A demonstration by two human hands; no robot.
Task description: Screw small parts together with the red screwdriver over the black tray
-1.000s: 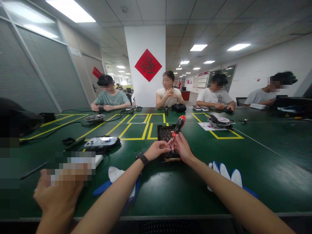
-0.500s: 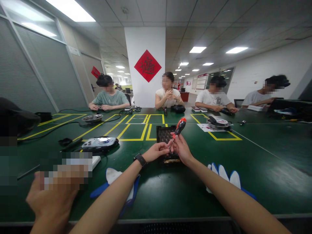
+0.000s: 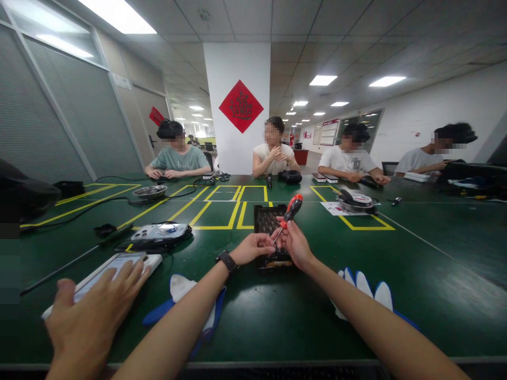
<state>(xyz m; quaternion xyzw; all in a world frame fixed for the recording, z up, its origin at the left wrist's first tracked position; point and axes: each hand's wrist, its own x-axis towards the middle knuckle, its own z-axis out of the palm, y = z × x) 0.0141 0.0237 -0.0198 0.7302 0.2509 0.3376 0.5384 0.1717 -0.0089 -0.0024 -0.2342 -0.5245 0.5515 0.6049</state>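
My right hand (image 3: 298, 247) grips a screwdriver (image 3: 292, 209) with a black and red handle, tilted with its shaft pointing down and left. The fingers of my left hand (image 3: 252, 249) are pinched together at the shaft's lower end; whatever they hold there is too small to make out. Both hands are over a black open tray-like case (image 3: 266, 215) with a patterned inside, and they hide part of it. A dark watch sits on my left wrist.
A co-worker's hand (image 3: 93, 311) rests on a phone at lower left. White-and-blue gloves (image 3: 182, 287) lie by my left forearm, another glove (image 3: 366, 287) by my right. A light-blue phone (image 3: 160, 232) and metal bowls (image 3: 149, 192) stand farther off. Several people sit opposite.
My hands and the screwdriver stay almost in place, the handle tipping very slightly. The co-worker's hand at left now shows spread over the phone.
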